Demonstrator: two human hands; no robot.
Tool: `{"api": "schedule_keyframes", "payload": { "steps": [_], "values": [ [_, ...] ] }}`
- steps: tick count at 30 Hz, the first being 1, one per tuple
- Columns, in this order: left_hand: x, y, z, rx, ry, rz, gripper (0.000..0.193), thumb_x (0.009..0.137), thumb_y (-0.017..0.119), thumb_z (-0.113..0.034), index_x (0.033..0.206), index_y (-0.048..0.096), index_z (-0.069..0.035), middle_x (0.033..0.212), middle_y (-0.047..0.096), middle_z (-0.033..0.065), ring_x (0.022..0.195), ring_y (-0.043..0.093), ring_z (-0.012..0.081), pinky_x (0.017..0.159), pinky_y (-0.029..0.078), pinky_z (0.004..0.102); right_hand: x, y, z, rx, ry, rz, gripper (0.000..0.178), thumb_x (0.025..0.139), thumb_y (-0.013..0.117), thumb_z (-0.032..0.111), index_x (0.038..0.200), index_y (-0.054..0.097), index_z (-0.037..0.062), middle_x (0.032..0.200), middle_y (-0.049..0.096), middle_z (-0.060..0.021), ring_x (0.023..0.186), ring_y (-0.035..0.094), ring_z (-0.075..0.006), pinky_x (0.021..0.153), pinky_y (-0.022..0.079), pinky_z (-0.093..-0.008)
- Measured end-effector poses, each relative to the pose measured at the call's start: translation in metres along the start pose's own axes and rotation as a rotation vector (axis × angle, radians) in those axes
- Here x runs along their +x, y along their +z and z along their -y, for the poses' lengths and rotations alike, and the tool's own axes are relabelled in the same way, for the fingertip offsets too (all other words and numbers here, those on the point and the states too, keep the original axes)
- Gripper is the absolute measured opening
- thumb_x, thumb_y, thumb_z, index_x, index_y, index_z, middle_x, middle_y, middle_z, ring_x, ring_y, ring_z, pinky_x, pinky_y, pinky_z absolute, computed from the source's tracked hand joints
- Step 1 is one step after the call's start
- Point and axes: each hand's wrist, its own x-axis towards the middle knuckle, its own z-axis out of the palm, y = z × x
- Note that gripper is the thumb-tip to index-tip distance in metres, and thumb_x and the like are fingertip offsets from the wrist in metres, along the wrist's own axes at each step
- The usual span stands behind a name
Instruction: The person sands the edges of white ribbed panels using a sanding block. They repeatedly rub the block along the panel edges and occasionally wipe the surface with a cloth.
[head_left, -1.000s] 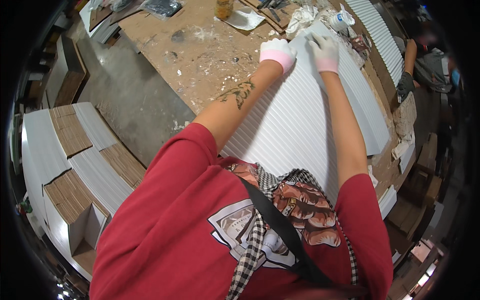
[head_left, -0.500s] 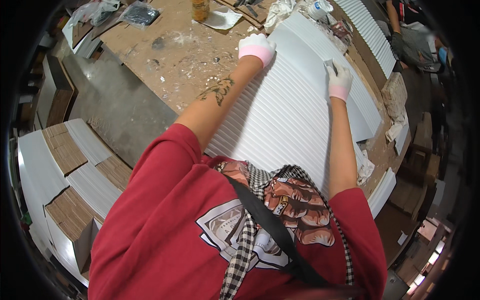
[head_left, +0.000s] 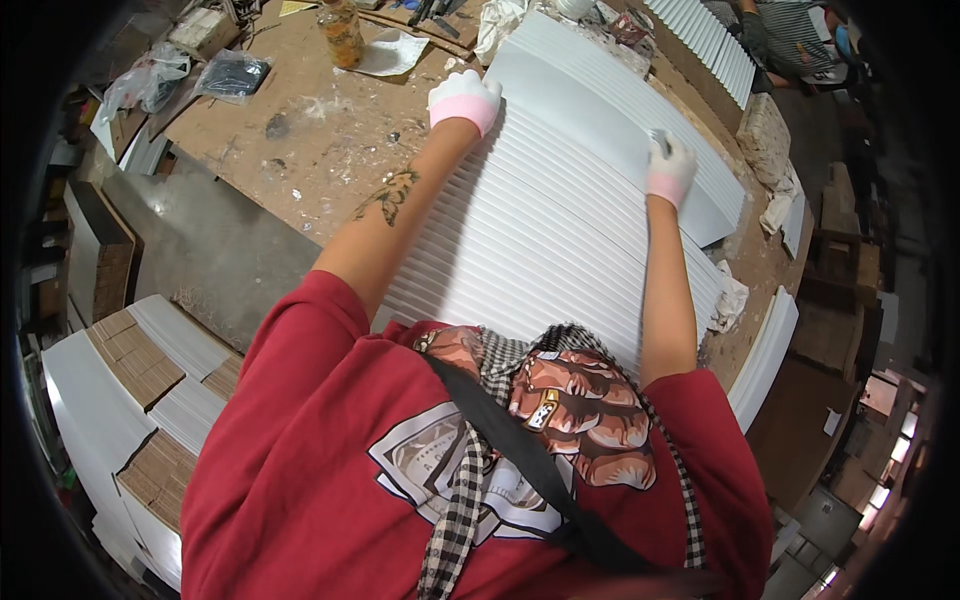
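A white ridged panel [head_left: 540, 220] lies across the table before me. Along its far right side is a smooth pale grey strip [head_left: 570, 110] with a ridged outer band. My left hand [head_left: 465, 102], in a white glove with a pink cuff, is closed at the panel's left edge; its fingertips are hidden, so what they grip cannot be seen. Over the seam between the ridges and the smooth strip, my right hand [head_left: 670, 168], gloved alike, is closed on a small flat grey piece [head_left: 659, 143]. Most of that piece is covered by the fingers.
On the stained wooden table [head_left: 290, 150] stand a bottle of amber liquid [head_left: 341, 35] and a paper sheet [head_left: 392, 52]. A plastic-wrapped dark packet [head_left: 232, 75] lies at the far left. Crumpled cloth [head_left: 730, 298] sits right; stacked panels [head_left: 95, 400] stand left. Another person [head_left: 790, 40] is far right.
My right hand has come nearer to me along the smooth strip with the grey piece. My left hand stays at the panel's edge. The whole view has shifted.
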Motion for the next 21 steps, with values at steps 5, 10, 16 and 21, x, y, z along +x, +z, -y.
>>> {"api": "schedule_keyframes", "payload": {
  "steps": [5,10,16,21],
  "values": [
    [0.001,-0.002,-0.002,0.007,-0.011,0.064,0.053,0.097,0.041,-0.040,0.105,0.076,-0.001,0.110,0.074,0.0243,0.104,0.072,0.0392,0.093,0.055,0.0466,0.004,0.000,-0.015,0.017,0.030,-0.045,0.033,0.084,0.078,0.028,0.114,0.076,0.0147,0.112,0.067,-0.0183,0.109,0.062,-0.0370,0.095,0.051,-0.0479],
    [-0.001,-0.002,-0.004,0.023,0.014,0.037,0.053,0.097,0.041,-0.040,0.105,0.075,0.000,0.110,0.073,0.0252,0.104,0.072,0.0390,0.093,0.055,0.0472,-0.001,0.022,0.042,0.078,0.033,0.017,0.036,0.084,0.078,0.028,0.118,0.075,0.0154,0.116,0.067,-0.0166,0.110,0.062,-0.0367,0.098,0.051,-0.0472],
    [0.000,-0.001,-0.002,0.039,0.021,0.063,0.054,0.099,0.040,-0.042,0.108,0.073,0.000,0.113,0.072,0.0256,0.107,0.070,0.0402,0.096,0.054,0.0482,-0.007,-0.012,-0.024,-0.019,0.060,-0.023,0.037,0.084,0.077,0.027,0.119,0.074,0.0151,0.118,0.066,-0.0165,0.112,0.062,-0.0374,0.097,0.051,-0.0471],
    [-0.002,-0.002,-0.004,0.056,0.035,0.023,0.055,0.098,0.041,-0.041,0.107,0.074,0.002,0.113,0.072,0.0262,0.107,0.070,0.0403,0.098,0.053,0.0475,-0.002,-0.047,-0.139,-0.088,0.230,-0.033,0.038,0.086,0.076,0.030,0.119,0.074,0.0109,0.117,0.067,-0.0200,0.111,0.064,-0.0381,0.097,0.051,-0.0475]
  ]
}}
